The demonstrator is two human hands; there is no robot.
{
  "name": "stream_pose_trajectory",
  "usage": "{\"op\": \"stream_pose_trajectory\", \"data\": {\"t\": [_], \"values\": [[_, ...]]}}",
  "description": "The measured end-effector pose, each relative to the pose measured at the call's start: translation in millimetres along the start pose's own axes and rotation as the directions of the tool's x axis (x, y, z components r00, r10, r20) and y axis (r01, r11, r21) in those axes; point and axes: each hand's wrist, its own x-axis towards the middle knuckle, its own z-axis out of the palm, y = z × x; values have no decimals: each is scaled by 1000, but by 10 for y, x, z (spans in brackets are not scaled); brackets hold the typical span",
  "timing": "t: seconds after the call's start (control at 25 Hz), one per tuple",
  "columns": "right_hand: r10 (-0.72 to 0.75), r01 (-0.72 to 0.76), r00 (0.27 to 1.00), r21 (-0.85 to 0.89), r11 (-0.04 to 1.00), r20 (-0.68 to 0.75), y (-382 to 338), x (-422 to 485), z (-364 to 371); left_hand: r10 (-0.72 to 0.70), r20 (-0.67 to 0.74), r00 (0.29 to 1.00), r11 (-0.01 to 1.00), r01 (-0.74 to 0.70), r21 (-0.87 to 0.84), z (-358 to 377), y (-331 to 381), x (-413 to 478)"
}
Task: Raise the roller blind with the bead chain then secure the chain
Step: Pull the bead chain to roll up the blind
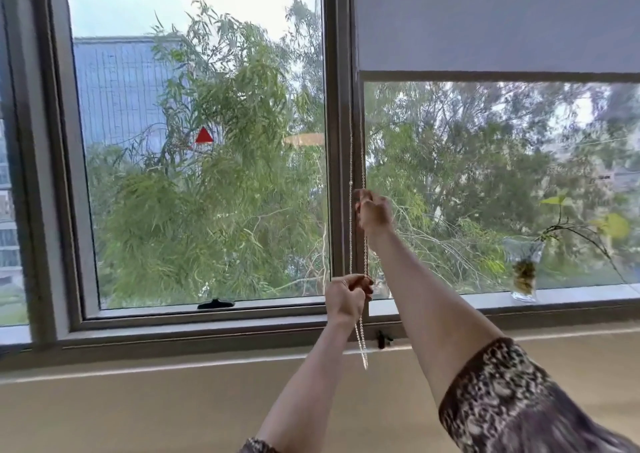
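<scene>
1. Grey window frames fill the wall ahead of me, with a central mullion [341,141] dividing the left pane from the right one; leafy trees and a pale building show through the glass.
2. My roller blind [495,20] covers only the top part of the pane to the right of the mullion, its bottom edge level and the glass below it bare.
3. My bead chain [363,162] hangs as two strands just to the right of the mullion, and its loop ends below the window frame, in front of the beige wall.
4. My right hand [374,212] is raised beside the mullion, fingers closed in a pinch on the chain.
5. My left hand [348,298] is lower, near the foot of the mullion, curled into a loose fist around the same chain, which trails out beneath it.
6. My right arm crosses above the left, and a dark patterned sleeve [502,404] covers its upper part.
7. Well to the right of the mullion, a glass vase [523,269] with a trailing plant stands on the sill.
8. Left of the mullion, a black window latch [215,303] sits at the bottom of the left pane.
</scene>
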Motion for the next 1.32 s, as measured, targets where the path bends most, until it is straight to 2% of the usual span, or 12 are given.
{"op": "stream_pose_trajectory", "data": {"t": [0.2,0.28,0.4,0.52,0.6,0.72,0.88,0.96,1.08,1.2,1.32], "values": [[-113,114,993,-52,992,31,109,-92,47,-98,194,976,983,65,172,-181,150,216],[-124,127,991,-64,990,52,157,-114,70,-98,219,971,977,52,206,-267,320,375],[-92,100,992,-95,991,84,337,-175,52,9,159,987,999,-14,32,-301,767,598],[-52,61,990,-58,996,131,563,-303,-1,74,11,997,993,-72,-98,-245,1250,809],[-30,35,987,-32,999,156,689,-395,-44,128,-8,992,986,-128,-104,-181,1515,923],[-26,42,982,-79,996,189,824,-497,-118,177,0,984,983,-177,-50,-76,1761,994],[-32,62,968,-114,991,248,819,-513,-219,160,-147,976,974,-180,-138,83,1844,1009],[66,-7,940,-173,985,334,763,-481,-286,151,-186,971,977,-175,-118,166,1822,985],[197,-99,884,-244,965,423,649,-319,-356,153,-155,976,986,-160,-35,234,1663,916],[104,-80,959,-99,992,265,387,-9,-352,149,-130,980,985,-158,-64,212,1460,946],[25,-33,986,42,999,167,38,242,-313,142,-138,980,986,-153,-68,178,1369,904]]}}
